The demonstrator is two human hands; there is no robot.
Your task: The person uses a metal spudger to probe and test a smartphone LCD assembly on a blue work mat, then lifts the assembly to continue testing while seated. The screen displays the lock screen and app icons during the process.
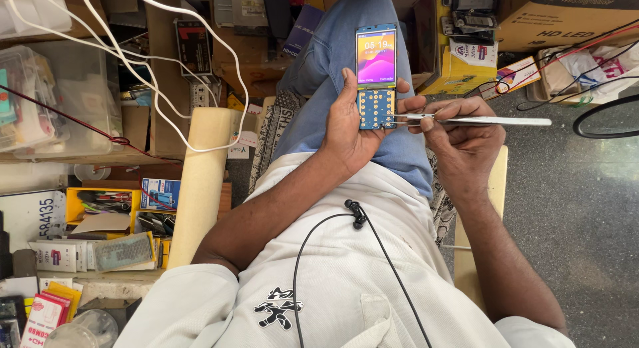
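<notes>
Nearest the camera is the person's white shirt (346, 281), with a thin black earphone cable (313, 241) looping over the chest. Beyond it, a blue-jeaned knee (333, 75) serves as the work surface for both hands.

The left hand (349, 125) is wrapped around a small keypad phone (376, 75) with its front cover off: the screen is lit and the bare blue keypad board (377, 109) shows its rows of gold contacts. The fingers are closed on the phone's left edge and the thumb presses its right side, holding it upright over the knee. The right hand (459, 138) pinches a pair of metal tweezers (472, 120) between thumb and fingers, its points resting at the lower right of the board.

The step in hand looks like probing or picking at a contact on the keypad; whether the tips hold a tiny part I cannot tell. The next move likely calls for a steady, light touch so that the points do not slip across the contacts.

Around them: a cream padded armrest (203, 181), white cables (166, 68) draped above it, a yellow parts tray (100, 201) at left, and cardboard boxes (566, 18) behind. Nothing blocks the tweezers.
</notes>
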